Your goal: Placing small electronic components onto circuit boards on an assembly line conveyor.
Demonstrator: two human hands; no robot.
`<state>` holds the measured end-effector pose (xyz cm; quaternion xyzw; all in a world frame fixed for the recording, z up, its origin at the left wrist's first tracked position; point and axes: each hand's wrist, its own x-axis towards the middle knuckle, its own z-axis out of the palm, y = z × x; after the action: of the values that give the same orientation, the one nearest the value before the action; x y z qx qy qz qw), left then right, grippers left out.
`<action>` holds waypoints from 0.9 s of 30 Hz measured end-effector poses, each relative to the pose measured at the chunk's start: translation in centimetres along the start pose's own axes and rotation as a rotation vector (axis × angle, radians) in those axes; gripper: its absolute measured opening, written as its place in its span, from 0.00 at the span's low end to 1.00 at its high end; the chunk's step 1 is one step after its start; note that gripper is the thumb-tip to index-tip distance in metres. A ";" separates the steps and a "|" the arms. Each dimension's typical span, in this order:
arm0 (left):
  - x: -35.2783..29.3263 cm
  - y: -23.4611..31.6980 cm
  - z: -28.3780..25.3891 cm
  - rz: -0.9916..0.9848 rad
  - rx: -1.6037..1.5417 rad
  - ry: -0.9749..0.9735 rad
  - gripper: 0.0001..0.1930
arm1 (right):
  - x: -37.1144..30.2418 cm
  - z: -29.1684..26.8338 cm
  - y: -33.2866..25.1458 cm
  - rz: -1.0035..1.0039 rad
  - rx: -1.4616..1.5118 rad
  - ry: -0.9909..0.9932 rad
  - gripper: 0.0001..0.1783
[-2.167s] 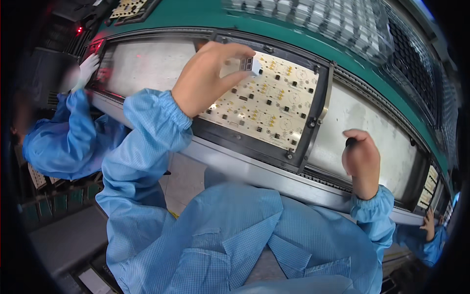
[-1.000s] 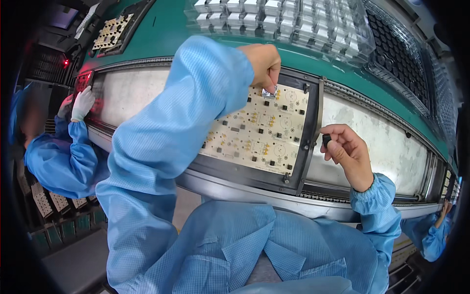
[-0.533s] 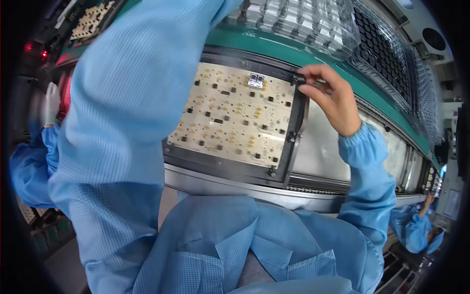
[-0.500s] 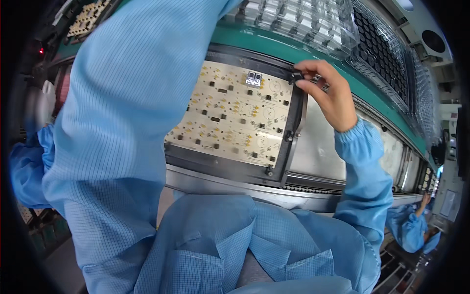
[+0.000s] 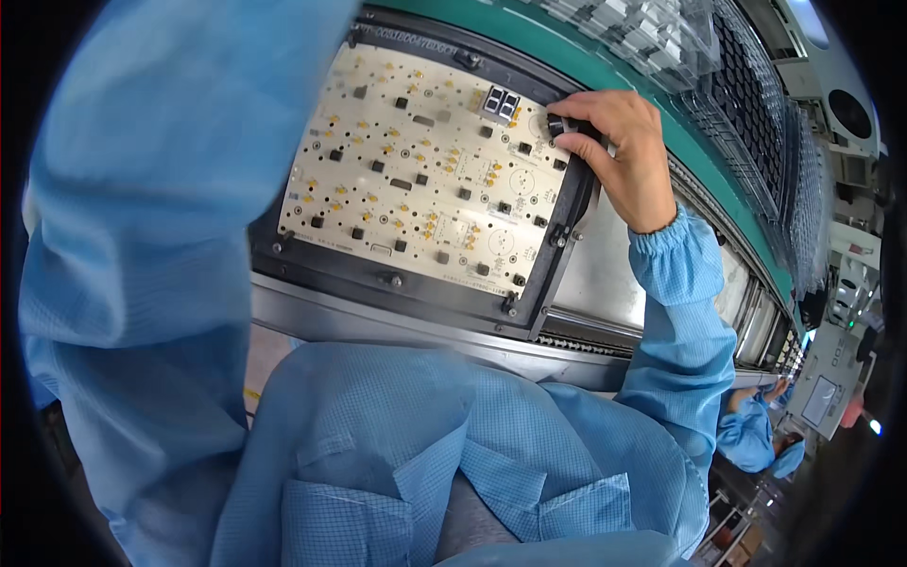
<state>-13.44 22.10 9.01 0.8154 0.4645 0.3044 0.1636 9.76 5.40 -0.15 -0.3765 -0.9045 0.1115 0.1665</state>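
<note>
A cream circuit board sits in a black carrier frame in front of me. It bears several small black square parts and yellow ones. A two-digit display module with a white edge sits near its far right side. Over the board's far right corner, my right hand pinches a small black round component between thumb and fingers, at a printed circle. Whether the component touches the board cannot be seen. My left sleeve reaches across the left and out at the top; the left hand is outside the picture.
Clear plastic trays of parts and a dark tray with round pockets stand on the green surface beyond the frame. A conveyor chain runs along the near rail. Another person in blue is at the far right.
My right hand has moved from the carrier's far right corner inward over the board's corner, still pinching the black component. The view has shifted, and my left arm appears farther left.
</note>
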 end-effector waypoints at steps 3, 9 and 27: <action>-8.2 4.2 -1.2 -0.238 -0.571 -0.157 0.19 | 0.4 1.0 -0.5 -0.035 -0.067 0.025 0.14; -14.8 4.8 -0.7 -0.246 -0.855 -0.335 0.20 | 0.5 0.3 -0.9 -0.012 -0.192 -0.002 0.13; -21.2 2.5 2.1 -0.314 -0.845 -0.402 0.20 | 2.2 0.5 -3.5 0.084 -0.490 -0.178 0.13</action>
<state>-18.52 2.72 1.46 0.6407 0.3769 0.2742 0.6102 5.87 4.54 0.98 -0.4314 -0.8992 -0.0713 -0.0148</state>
